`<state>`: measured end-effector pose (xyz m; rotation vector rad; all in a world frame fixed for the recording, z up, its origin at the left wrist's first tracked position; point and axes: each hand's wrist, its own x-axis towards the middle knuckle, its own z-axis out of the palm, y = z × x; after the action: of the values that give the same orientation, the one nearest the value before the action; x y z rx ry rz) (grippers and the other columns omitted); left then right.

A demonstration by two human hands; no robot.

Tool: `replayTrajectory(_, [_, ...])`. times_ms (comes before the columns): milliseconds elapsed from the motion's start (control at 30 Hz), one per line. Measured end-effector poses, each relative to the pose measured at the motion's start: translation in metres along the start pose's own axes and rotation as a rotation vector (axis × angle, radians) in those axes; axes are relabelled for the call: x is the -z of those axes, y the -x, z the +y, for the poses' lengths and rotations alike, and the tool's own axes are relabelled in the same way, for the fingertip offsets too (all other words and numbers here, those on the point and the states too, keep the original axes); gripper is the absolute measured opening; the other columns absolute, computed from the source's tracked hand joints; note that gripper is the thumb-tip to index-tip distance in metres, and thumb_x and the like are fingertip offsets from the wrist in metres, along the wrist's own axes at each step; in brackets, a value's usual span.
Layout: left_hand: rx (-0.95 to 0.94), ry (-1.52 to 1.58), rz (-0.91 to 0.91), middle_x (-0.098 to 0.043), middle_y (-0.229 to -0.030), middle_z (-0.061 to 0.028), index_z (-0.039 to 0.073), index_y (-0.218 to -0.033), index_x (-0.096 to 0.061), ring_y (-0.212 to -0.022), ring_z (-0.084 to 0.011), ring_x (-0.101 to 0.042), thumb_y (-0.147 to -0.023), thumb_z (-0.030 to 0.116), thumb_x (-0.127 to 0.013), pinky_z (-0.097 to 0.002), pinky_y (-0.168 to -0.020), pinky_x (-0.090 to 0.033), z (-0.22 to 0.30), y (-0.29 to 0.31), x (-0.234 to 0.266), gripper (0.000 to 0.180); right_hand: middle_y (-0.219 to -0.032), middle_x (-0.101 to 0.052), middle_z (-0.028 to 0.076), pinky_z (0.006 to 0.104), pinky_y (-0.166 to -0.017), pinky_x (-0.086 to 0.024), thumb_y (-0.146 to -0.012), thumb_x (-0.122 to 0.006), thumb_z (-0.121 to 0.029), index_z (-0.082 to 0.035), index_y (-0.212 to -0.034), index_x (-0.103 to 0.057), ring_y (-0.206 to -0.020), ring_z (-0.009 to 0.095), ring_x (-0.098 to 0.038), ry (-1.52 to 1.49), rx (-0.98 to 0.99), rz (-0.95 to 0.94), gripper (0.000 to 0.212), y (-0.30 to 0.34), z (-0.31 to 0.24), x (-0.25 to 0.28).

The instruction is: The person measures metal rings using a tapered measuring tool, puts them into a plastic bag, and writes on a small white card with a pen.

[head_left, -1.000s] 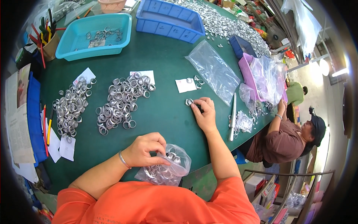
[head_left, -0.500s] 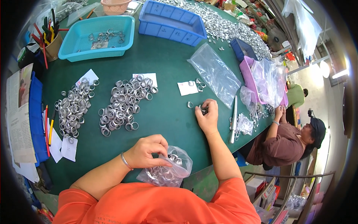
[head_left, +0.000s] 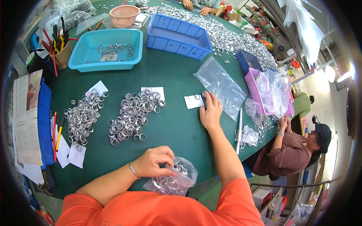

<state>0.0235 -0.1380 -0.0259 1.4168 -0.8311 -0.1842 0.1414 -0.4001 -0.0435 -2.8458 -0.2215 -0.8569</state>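
On the green table (head_left: 177,124), near its front edge, the left hand (head_left: 156,162) pinches the open mouth of a small clear bag (head_left: 171,180) partly filled with metal rings; thumb and fingers are closed on the plastic, and a thin bracelet circles the wrist. Farther out and to the right, the right hand (head_left: 211,113) lies palm down, its fingers (head_left: 208,98) extended over a few loose rings beside a white paper slip (head_left: 193,101); whether it grips a ring cannot be told. Just beyond that hand lies an empty clear bag (head_left: 222,84). Left of centre, two heaps of rings rest on the table: a middle heap (head_left: 132,116) and a left heap (head_left: 81,118), each touching a paper slip. Behind them stand a turquoise basket (head_left: 107,51) holding a few rings and a blue tray (head_left: 177,37), with a long bank of small metal pieces (head_left: 233,37) past it. At the right edge, a seated person in a brown shirt (head_left: 292,154) works among more clear bags.
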Motion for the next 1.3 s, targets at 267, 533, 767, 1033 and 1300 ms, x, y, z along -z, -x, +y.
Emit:
replayTrajectory(267, [0.067,-0.004,-0.015,-0.058,-0.082,-0.0045,0.006,-0.073,-0.065,-0.071,-0.0165,-0.057,-0.060,0.016,-0.084,-0.0258,-0.061,-0.046,0.001,0.001,0.001,0.025,-0.099,-0.055,0.010,0.0433,-0.082,-0.041,-0.078,-0.062,-0.020,-0.008,-0.099,-0.061,-0.093,0.032,-0.051,-0.144,-0.138,-0.104,0.024,0.003,0.008,-0.002])
replayTrajectory(533, [0.048,-0.006,-0.012,-0.058,-0.082,-0.0046,0.006,-0.073,-0.065,-0.071,-0.0168,-0.057,-0.059,0.014,-0.084,-0.0259,-0.061,-0.046,0.002,0.000,0.002,0.025,-0.079,-0.054,0.010,0.0376,-0.058,-0.049,-0.072,-0.066,-0.006,-0.005,-0.082,-0.056,-0.068,0.027,-0.057,-0.207,-0.031,-0.061,0.014,0.046,-0.001,0.030])
replayTrajectory(767, [0.026,-0.006,-0.016,-0.058,-0.081,-0.0044,0.006,-0.073,-0.065,-0.071,-0.0165,-0.057,-0.060,0.015,-0.084,-0.0262,-0.061,-0.046,0.003,0.001,0.001,0.024,-0.068,-0.059,0.009,0.0307,-0.056,-0.048,-0.071,-0.065,-0.003,-0.002,-0.081,-0.059,-0.055,0.019,-0.057,-0.329,-0.332,0.138,0.011,0.047,0.013,0.033])
replayTrajectory(1033, [0.064,-0.001,-0.015,-0.058,-0.081,-0.0049,0.006,-0.072,-0.065,-0.071,-0.0171,-0.058,-0.059,0.015,-0.084,-0.0262,-0.062,-0.047,0.001,0.001,0.001,0.025,-0.065,-0.054,0.007,0.0239,-0.035,-0.034,-0.080,-0.045,0.001,0.000,-0.088,-0.053,-0.042,0.011,-0.043,-1.674,-0.984,-0.196,0.011,0.057,-0.059,0.097])
replayTrajectory(1300, [-0.012,-0.025,-0.005,-0.056,-0.081,-0.0032,0.006,-0.073,-0.063,-0.065,-0.0141,-0.055,-0.061,0.017,-0.083,-0.0256,-0.056,-0.045,-0.003,-0.003,0.002,0.026,-0.096,-0.058,0.013,0.0354,-0.074,-0.049,-0.076,-0.069,-0.011,-0.004,-0.093,-0.061,-0.081,0.025,-0.061,-0.873,0.020,-0.537,0.021,0.062,-0.064,0.124])
